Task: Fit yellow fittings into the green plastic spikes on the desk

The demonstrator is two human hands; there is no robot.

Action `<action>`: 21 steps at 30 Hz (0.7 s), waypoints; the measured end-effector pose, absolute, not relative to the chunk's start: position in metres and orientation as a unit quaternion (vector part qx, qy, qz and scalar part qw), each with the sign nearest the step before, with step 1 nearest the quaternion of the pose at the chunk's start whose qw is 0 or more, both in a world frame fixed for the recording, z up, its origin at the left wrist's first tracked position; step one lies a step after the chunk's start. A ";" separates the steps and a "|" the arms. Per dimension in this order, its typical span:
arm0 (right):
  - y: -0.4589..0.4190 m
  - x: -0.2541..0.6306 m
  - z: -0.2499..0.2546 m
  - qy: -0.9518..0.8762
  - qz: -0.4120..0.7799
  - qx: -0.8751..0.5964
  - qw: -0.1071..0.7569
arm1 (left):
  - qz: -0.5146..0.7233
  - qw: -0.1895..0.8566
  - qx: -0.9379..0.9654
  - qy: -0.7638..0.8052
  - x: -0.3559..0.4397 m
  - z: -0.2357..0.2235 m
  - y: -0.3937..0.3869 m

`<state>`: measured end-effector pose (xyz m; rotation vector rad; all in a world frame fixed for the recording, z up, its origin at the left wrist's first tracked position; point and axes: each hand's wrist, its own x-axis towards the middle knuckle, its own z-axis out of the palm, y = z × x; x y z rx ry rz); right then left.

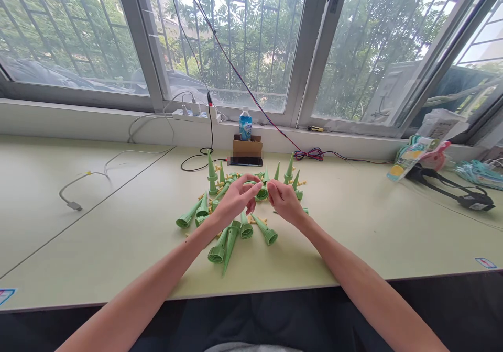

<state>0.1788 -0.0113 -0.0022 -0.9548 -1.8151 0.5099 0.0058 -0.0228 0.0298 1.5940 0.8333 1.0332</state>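
Note:
My left hand point(239, 197) hovers over a pile of green plastic plant-watering spikes, its fingers curved and apart, with no object visible between them. Close to its right, my right hand point(283, 199) is closed, thumb against curled fingers; whatever it may pinch is hidden. A green spike point(261, 193) shows its round threaded collar between both hands. Nearer me lie other spikes, among them a collar-down-left one point(216, 253), a slanting one point(231, 243) and one pointing up-left point(269, 235). Behind stands an upright spike point(212, 173). Small yellow pegs point(305, 183) are scattered among them.
A phone point(245, 161) lies before a cardboard box point(247, 146) and a blue-labelled bottle point(245, 124). Coiled red-black wire point(310, 154) lies by the window sill. A white cable point(74, 205) is left. Black headgear point(451, 187) and packaged items point(408, 155) are right.

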 end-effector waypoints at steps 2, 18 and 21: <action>-0.011 0.179 -0.002 -0.747 0.209 -0.395 0.493 | 0.429 0.507 0.664 0.345 0.006 0.029 -0.023; -0.011 0.180 -0.002 -0.741 0.215 -0.402 0.493 | 0.433 0.472 0.689 0.338 0.006 0.028 -0.025; -0.010 0.180 -0.003 -0.739 0.216 -0.404 0.494 | 0.433 0.473 0.691 0.333 0.007 0.028 -0.024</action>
